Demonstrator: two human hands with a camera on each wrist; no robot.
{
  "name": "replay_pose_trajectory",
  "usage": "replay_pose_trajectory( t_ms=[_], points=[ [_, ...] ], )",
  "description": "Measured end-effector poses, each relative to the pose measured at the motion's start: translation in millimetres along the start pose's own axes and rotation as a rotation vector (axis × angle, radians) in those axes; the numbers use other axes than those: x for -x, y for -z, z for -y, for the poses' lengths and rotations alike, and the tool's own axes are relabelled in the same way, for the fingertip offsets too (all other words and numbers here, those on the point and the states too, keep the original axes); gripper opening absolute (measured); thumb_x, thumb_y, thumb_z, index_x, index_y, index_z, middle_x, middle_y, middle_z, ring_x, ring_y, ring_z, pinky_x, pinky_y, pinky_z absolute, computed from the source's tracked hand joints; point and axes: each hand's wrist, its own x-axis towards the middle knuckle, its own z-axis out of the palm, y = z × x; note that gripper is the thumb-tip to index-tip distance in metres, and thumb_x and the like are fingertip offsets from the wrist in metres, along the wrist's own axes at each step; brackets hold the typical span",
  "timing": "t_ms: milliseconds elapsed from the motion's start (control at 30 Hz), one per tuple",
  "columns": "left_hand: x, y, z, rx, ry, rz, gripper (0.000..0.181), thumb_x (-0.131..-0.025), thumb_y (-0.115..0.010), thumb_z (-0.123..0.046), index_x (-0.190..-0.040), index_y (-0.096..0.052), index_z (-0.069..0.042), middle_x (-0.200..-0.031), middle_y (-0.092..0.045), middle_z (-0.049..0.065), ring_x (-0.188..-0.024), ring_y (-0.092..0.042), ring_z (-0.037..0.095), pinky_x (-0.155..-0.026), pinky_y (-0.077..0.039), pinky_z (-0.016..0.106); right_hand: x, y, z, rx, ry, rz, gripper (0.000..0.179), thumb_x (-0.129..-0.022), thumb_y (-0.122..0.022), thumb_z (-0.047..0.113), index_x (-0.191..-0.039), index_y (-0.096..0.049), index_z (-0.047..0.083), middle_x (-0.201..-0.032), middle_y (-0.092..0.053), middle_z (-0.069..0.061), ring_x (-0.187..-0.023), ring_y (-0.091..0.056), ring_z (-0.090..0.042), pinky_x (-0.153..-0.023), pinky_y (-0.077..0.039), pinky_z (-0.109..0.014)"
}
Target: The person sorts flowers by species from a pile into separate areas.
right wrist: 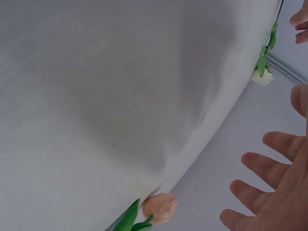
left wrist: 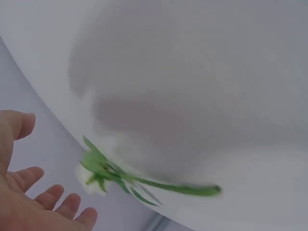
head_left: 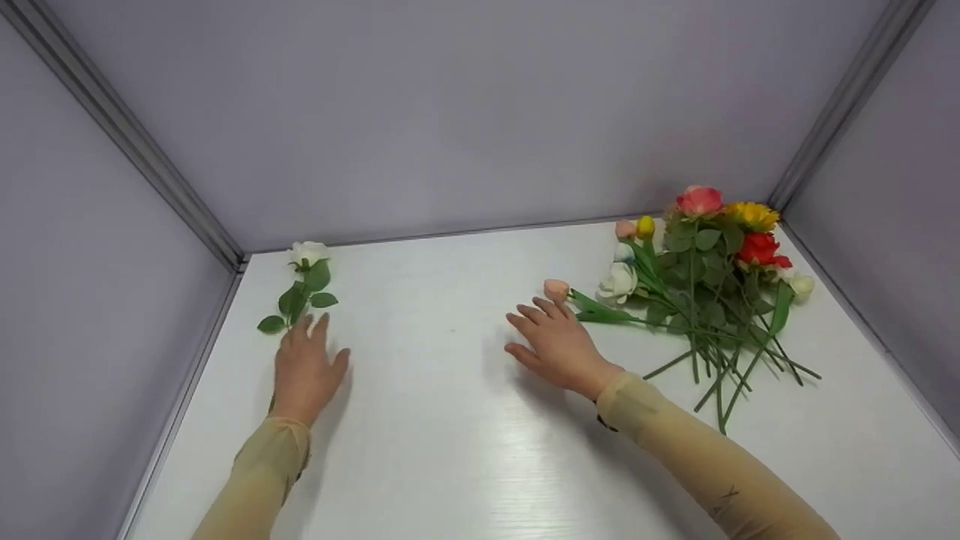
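On the left of the white table lies a white rose (head_left: 310, 253) with green leaves; its stem runs beneath my left hand (head_left: 306, 373). That hand hovers over the stem with fingers loosely extended and holds nothing. In the left wrist view the white rose's stem (left wrist: 192, 189) lies apart from the fingers. My right hand (head_left: 562, 349) is above the table near the middle right, fingers spread. Just beyond its fingertips is a peach tulip (head_left: 556, 289), which shows in the right wrist view as a peach bloom (right wrist: 160, 207) clear of the fingers.
A pile of flowers lies at the right: a pink rose (head_left: 699, 201), a yellow flower (head_left: 752, 216), a red flower (head_left: 761, 249), a white rose (head_left: 619, 283) and a yellow tulip (head_left: 645, 227). Their stems point toward the front. Grey walls (head_left: 480, 112) enclose the table.
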Motion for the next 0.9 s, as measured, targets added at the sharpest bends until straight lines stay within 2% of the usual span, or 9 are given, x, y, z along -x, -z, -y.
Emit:
replay_pose_trajectory(
  t_ms=[133, 233, 333, 467, 600, 667, 900],
  points=[
    [3.7, -17.4, -57.9, -0.033, -0.17, 0.08, 0.072, -0.098, -0.069, -0.032, -0.156, -0.039, -0.002, -0.158, -0.034, 0.028, -0.144, -0.03, 0.048, -0.121, -0.017, 0.061, 11.4, 6.1, -26.5, -0.086, -0.08, -0.112, 0.039, -0.104, -0.061, 0.034, -0.13, -0.069, 0.006, -0.131, -0.066, -0.013, -0.13, -0.054, -0.037, -0.111, -0.038, -0.054],
    [11.8, -28.8, -102.6, -0.047, -0.281, 0.153, 0.073, -0.099, -0.067, -0.038, -0.159, -0.036, -0.008, -0.163, -0.03, 0.022, -0.149, -0.027, 0.042, -0.123, -0.011, 0.058, 21.8, 13.9, -49.3, -0.127, -0.146, -0.157, 0.026, -0.102, -0.066, 0.024, -0.118, -0.074, 0.005, -0.119, -0.071, -0.013, -0.115, -0.061, -0.037, -0.101, -0.046, -0.053],
    [21.8, -39.7, -143.0, -0.059, -0.386, 0.221, 0.074, -0.1, -0.065, -0.044, -0.161, -0.034, -0.014, -0.165, -0.028, 0.016, -0.151, -0.024, 0.038, -0.124, -0.01, 0.056, 35.2, 23.0, -74.8, -0.161, -0.216, -0.158, 0.019, -0.1, -0.068, 0.016, -0.113, -0.076, 0.005, -0.111, -0.071, -0.014, -0.106, -0.062, -0.037, -0.095, -0.049, -0.053],
    [33.5, -53.8, -188.5, -0.092, -0.529, 0.284, 0.076, -0.1, -0.061, -0.051, -0.162, -0.033, -0.017, -0.166, -0.027, 0.014, -0.152, -0.024, 0.035, -0.124, -0.013, 0.054, 59.3, 37.0, -108.9, -0.172, -0.293, -0.131, 0.016, -0.099, -0.068, 0.011, -0.11, -0.076, 0.003, -0.107, -0.071, -0.014, -0.102, -0.062, -0.037, -0.089, -0.051, -0.054],
    [43.4, -66.0, -223.3, -0.104, -0.636, 0.303, 0.075, -0.101, -0.059, -0.053, -0.162, -0.033, -0.018, -0.166, -0.027, 0.013, -0.152, -0.026, 0.033, -0.123, -0.018, 0.053, 85.9, 50.6, -137.5, -0.133, -0.343, -0.088, 0.014, -0.098, -0.066, 0.011, -0.103, -0.075, 0.002, -0.1, -0.071, -0.014, -0.095, -0.062, -0.035, -0.082, -0.052, -0.054],
    [47.8, -71.5, -236.5, -0.103, -0.666, 0.308, 0.075, -0.101, -0.059, -0.054, -0.162, -0.033, -0.019, -0.166, -0.027, 0.012, -0.152, -0.026, 0.032, -0.123, -0.019, 0.052, 98.3, 56.0, -148.7, -0.113, -0.358, -0.068, 0.013, -0.098, -0.066, 0.011, -0.101, -0.075, 0.002, -0.099, -0.07, -0.014, -0.093, -0.063, -0.035, -0.079, -0.053, -0.054],
    [54.4, -87.3, -268.2, -0.12, -0.693, 0.328, 0.075, -0.101, -0.057, -0.057, -0.162, -0.032, -0.022, -0.167, -0.026, 0.008, -0.153, -0.024, 0.029, -0.123, -0.02, 0.051, 129.7, 68.2, -172.5, -0.051, -0.359, -0.053, 0.011, -0.093, -0.068, 0.007, -0.098, -0.075, 0.0, -0.093, -0.067, -0.014, -0.086, -0.062, -0.036, -0.073, -0.053, -0.056]
  ],
)
